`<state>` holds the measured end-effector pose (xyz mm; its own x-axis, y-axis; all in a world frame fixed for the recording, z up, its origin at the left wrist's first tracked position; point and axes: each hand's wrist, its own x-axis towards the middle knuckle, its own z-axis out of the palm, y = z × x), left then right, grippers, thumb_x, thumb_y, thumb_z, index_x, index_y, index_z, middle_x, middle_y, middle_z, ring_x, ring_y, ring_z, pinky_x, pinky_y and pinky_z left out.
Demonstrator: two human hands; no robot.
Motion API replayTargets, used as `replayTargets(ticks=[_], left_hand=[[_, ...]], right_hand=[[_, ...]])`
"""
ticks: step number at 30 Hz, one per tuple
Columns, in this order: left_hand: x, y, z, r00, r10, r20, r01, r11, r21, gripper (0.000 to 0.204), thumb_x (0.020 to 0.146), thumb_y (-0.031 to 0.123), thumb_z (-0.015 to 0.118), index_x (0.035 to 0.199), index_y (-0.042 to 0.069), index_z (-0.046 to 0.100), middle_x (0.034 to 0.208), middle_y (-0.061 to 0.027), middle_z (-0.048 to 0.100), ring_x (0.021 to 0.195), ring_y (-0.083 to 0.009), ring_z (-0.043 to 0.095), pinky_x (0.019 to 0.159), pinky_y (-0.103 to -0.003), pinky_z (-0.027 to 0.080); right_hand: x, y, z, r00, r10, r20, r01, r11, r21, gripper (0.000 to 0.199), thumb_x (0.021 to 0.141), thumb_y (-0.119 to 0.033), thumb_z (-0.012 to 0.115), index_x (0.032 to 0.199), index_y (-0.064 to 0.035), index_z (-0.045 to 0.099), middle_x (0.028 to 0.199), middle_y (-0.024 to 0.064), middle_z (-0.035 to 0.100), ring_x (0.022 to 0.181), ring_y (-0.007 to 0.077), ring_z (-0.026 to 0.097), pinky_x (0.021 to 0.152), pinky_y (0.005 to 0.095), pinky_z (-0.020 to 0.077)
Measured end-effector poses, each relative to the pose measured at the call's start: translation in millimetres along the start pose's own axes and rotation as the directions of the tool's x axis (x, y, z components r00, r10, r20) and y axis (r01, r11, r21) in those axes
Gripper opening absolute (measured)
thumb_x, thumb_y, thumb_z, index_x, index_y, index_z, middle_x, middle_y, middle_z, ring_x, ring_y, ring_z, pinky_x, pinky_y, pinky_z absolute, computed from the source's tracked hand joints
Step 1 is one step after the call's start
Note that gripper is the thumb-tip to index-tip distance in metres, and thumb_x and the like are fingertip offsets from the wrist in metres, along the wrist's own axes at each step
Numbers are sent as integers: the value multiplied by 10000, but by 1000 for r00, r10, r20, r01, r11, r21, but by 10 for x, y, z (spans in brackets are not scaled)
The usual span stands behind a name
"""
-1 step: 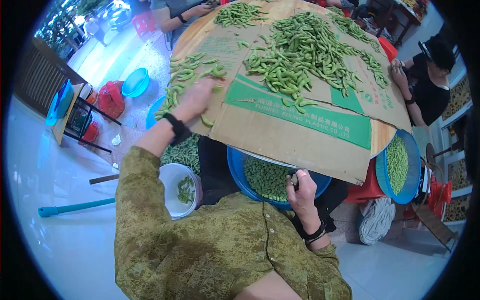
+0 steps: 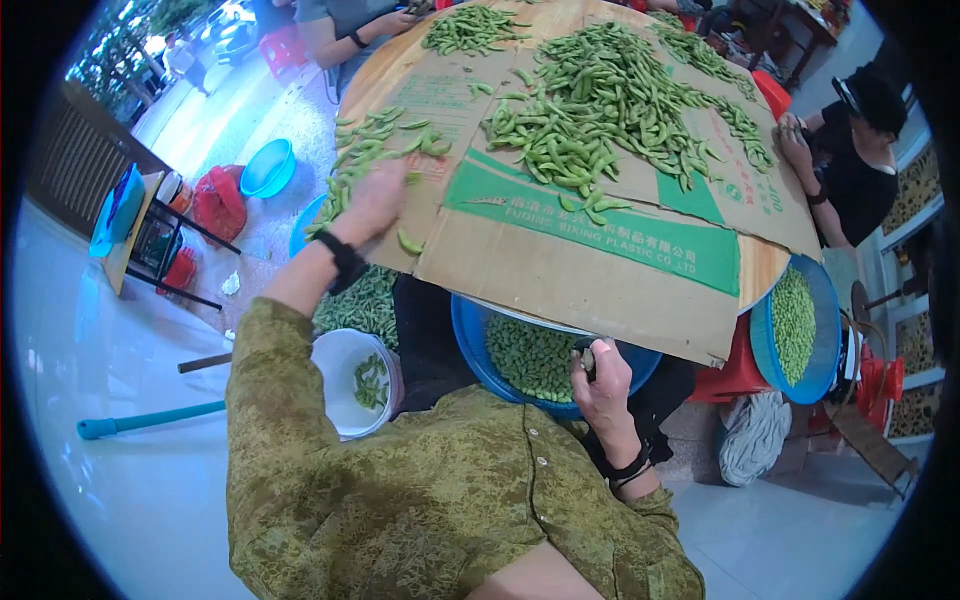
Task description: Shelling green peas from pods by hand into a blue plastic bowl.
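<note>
Up on the cardboard-covered table (image 2: 600,270), the left hand (image 2: 375,198) lies flat, fingers spread over a scatter of green bean pods (image 2: 375,140); the main heap of pods (image 2: 610,100) sits further in. Lower down, the right hand (image 2: 603,385) is closed around a small dark object, hard to identify, above the blue basin (image 2: 470,340) of shelled beans; a white bucket (image 2: 345,385) stands nearby.
</note>
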<state>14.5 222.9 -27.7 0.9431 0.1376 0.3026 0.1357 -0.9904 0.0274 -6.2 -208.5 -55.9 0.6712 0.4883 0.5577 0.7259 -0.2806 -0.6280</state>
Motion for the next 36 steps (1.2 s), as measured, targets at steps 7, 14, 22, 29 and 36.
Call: replayTargets(ticks=[7, 14, 22, 29, 36], left_hand=[[-366, -827, -175, 955, -282, 87, 219, 874, 433, 174, 835, 34, 456, 973, 13, 559, 1026, -206, 581, 961, -367, 583, 786, -460, 494], [540, 456, -386, 954, 297, -30, -298, 949, -104, 187, 761, 53, 562, 943, 7, 560, 905, -190, 563, 911, -364, 553, 767, -453, 460], [1454, 1808, 157, 884, 431, -179, -454, 883, -120, 181, 772, 38, 562, 951, 12, 569, 952, -187, 553, 927, -367, 564, 784, -446, 471], [1136, 1803, 219, 931, 364, -6, -352, 894, -276, 146, 746, 59, 573, 880, 4, 555, 892, -209, 569, 830, -386, 581, 747, -469, 472], [421, 1861, -261, 967, 250, -41, -222, 763, -607, 180, 769, 121, 652, 838, 13, 526, 779, -168, 580, 689, -335, 581, 605, -400, 450]], right_hand=[[-25, 33, -47, 1000, 24, 16, -25, 998, 64, 305, 660, 63, 610, 930, 9, 479, 747, 159, 479, 570, 333, 485, 489, 383, 411], [10, -18, -37, 998, 24, 60, -30, 995, 97, 280, 677, 46, 604, 925, 14, 478, 751, 153, 472, 563, 316, 493, 475, 381, 406], [15, -96, -60, 984, 116, 136, -145, 963, 229, 170, 792, -2, 570, 931, 27, 477, 706, 133, 444, 558, 263, 462, 500, 343, 389], [-32, -9, -96, 866, 395, 308, -501, 692, 521, 301, 937, -68, 435, 1213, 30, 502, 740, 9, 527, 557, 56, 443, 471, 198, 364], [162, -92, -76, 788, 507, 349, -558, 348, 753, 311, 971, -174, 437, 1221, -4, 509, 644, 12, 500, 443, 72, 406, 410, 212, 329]])
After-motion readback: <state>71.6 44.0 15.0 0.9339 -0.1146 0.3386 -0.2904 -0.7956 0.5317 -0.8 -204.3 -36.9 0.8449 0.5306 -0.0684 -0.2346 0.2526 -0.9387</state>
